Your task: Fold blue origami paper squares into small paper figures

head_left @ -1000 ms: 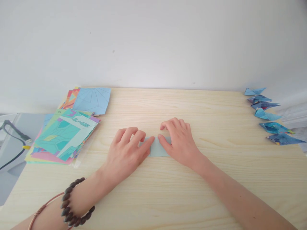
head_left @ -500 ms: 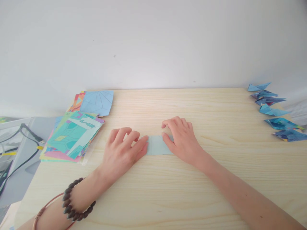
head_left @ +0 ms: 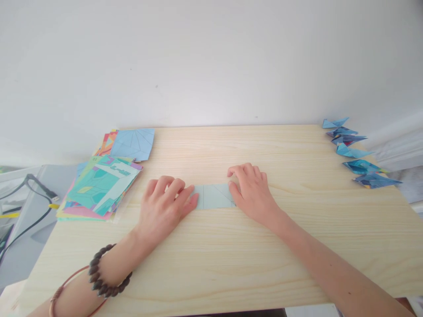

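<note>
A strip of folded pale blue paper (head_left: 214,196) with thin printed lines lies flat on the wooden table (head_left: 211,259). My left hand (head_left: 167,200) is at its left end, with thumb and forefinger close together on it and the other fingers bent. That hand hides the paper's left edge. At the right end my right hand (head_left: 251,190) rests its thumb on the paper. Its forefinger is curved and apart from the thumb, leaving a gap. The paper's middle shows between both hands.
A stack of colourful printed sheets (head_left: 99,185) sits on the left, with a blue sheet (head_left: 134,144) behind it. Several folded blue paper shapes (head_left: 355,152) line the right side. Black cables (head_left: 39,189) lie off the table's left edge. A white wall (head_left: 211,66) stands behind.
My hands are farther apart along the paper, so more of its middle shows. The whole view has shifted slightly, bringing the table's front and right edges into sight.
</note>
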{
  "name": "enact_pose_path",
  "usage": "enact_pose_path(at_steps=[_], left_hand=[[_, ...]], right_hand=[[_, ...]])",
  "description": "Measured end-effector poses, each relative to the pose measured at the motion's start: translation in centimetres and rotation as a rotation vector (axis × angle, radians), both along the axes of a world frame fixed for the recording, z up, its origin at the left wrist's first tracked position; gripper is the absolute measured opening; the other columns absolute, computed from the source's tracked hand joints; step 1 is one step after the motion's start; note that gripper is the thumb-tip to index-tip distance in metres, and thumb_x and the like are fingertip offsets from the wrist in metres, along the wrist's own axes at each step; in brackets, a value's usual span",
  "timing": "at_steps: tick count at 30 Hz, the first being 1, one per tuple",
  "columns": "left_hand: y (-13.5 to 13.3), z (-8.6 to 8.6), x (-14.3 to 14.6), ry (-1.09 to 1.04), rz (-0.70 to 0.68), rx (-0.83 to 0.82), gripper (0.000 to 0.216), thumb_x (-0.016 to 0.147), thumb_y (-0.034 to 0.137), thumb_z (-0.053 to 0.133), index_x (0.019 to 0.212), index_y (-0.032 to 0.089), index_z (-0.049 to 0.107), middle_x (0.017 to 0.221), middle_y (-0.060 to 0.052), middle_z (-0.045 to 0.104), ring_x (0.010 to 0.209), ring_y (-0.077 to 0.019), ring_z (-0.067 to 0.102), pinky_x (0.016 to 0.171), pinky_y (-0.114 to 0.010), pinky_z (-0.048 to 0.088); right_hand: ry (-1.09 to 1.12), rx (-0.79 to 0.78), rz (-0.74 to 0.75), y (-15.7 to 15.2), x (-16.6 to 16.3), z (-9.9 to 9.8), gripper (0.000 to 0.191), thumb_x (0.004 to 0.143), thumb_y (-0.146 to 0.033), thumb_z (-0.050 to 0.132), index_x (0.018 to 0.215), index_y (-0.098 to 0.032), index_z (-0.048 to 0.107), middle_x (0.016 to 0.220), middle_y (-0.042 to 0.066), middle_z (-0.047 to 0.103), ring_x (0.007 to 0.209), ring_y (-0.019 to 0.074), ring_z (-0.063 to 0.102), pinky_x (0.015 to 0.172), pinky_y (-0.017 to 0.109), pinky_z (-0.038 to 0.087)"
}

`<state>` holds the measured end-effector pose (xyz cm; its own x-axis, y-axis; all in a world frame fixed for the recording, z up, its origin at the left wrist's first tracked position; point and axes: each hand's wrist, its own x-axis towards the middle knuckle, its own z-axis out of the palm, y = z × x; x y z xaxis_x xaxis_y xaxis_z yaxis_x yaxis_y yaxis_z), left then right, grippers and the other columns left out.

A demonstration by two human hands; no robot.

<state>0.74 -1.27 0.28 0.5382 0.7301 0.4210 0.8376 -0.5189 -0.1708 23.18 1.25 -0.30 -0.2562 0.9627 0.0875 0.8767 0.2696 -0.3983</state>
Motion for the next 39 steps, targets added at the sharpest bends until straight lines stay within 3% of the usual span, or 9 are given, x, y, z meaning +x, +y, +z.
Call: enact_pose_path(at_steps=[7,16,19,23,26,30,35,39], left_hand=[[-0.1,0.0,0.3,-0.015,0.043,-0.004,0.011,0.078,0.031,0.06,0.08,0.021,0.064,0.073,-0.003,0.058,0.074,-0.0199,0.051,0.063,-0.032,0.035],[-0.3,-0.2,0.0,-0.032,0.091,-0.043,0.016,0.08,0.031,0.056,0.087,0.018,0.064,0.076,-0.006,0.057,0.074,-0.02,0.052,0.066,-0.033,0.038],[-0.1,-0.3,0.2,-0.036,0.036,-0.088,0.024,0.082,0.023,0.053,0.104,0.018,0.06,0.09,-0.008,0.06,0.085,-0.0222,0.053,0.075,-0.037,0.04],[0.2,-0.2,0.8,-0.035,-0.112,-0.238,0.041,0.082,0.008,0.045,0.12,0.02,0.05,0.114,-0.008,0.056,0.108,-0.0239,0.047,0.09,-0.04,0.037],[0.5,-0.2,1.3,-0.097,-0.079,-0.312,0.038,0.083,0.008,0.043,0.118,0.018,0.052,0.113,-0.009,0.057,0.108,-0.0235,0.048,0.09,-0.04,0.038],[1.1,0.1,2.2,-0.256,-0.006,-0.38,0.031,0.086,0.02,0.045,0.116,0.02,0.054,0.105,-0.008,0.061,0.1,-0.0216,0.052,0.085,-0.038,0.042],[2.0,1.1,3.5,-0.519,0.007,-0.604,0.016,0.085,0.026,0.049,0.086,0.021,0.064,0.085,-0.002,0.066,0.082,-0.0165,0.058,0.076,-0.031,0.045],[2.1,1.6,3.9,-0.669,-0.03,-0.743,0.017,0.083,0.026,0.05,0.077,0.019,0.064,0.078,-0.001,0.066,0.074,-0.0146,0.059,0.071,-0.029,0.045]], right_hand=[[-0.006,0.036,-0.047,-0.1,0.0,-0.2,0.024,0.081,-0.013,0.039,0.099,-0.023,0.051,0.092,0.005,0.051,0.086,0.0206,0.044,0.075,0.034,0.03],[0.017,0.139,-0.002,-0.5,0.5,-1.0,0.028,0.081,-0.008,0.035,0.103,-0.019,0.049,0.096,0.006,0.052,0.086,0.0203,0.045,0.075,0.034,0.031],[0.038,0.145,0.008,-0.7,0.7,-0.9,0.027,0.085,-0.012,0.033,0.106,-0.018,0.05,0.097,0.007,0.052,0.086,0.0204,0.046,0.076,0.034,0.033],[0.047,0.128,0.078,-0.8,0.6,-0.4,0.026,0.089,-0.03,0.04,0.11,-0.02,0.052,0.101,0.008,0.051,0.092,0.0218,0.047,0.08,0.036,0.034],[0.092,0.093,0.1,-0.8,0.4,-0.3,0.03,0.082,-0.039,0.053,0.107,-0.021,0.053,0.102,0.008,0.051,0.094,0.0227,0.047,0.081,0.037,0.035],[0.247,0.043,0.076,-0.5,0.7,-0.2,0.023,0.075,-0.032,0.061,0.093,-0.021,0.053,0.097,0.004,0.055,0.093,0.0208,0.049,0.082,0.037,0.036],[0.503,-0.092,0.119,-0.2,1.5,0.2,0.004,0.08,-0.023,0.053,0.081,-0.02,0.051,0.078,0.0,0.058,0.074,0.0134,0.053,0.073,0.028,0.04],[0.551,-0.156,0.159,-0.6,1.6,0.5,0.009,0.083,-0.027,0.049,0.086,-0.02,0.055,0.072,-0.001,0.058,0.062,0.0111,0.05,0.063,0.024,0.039]])
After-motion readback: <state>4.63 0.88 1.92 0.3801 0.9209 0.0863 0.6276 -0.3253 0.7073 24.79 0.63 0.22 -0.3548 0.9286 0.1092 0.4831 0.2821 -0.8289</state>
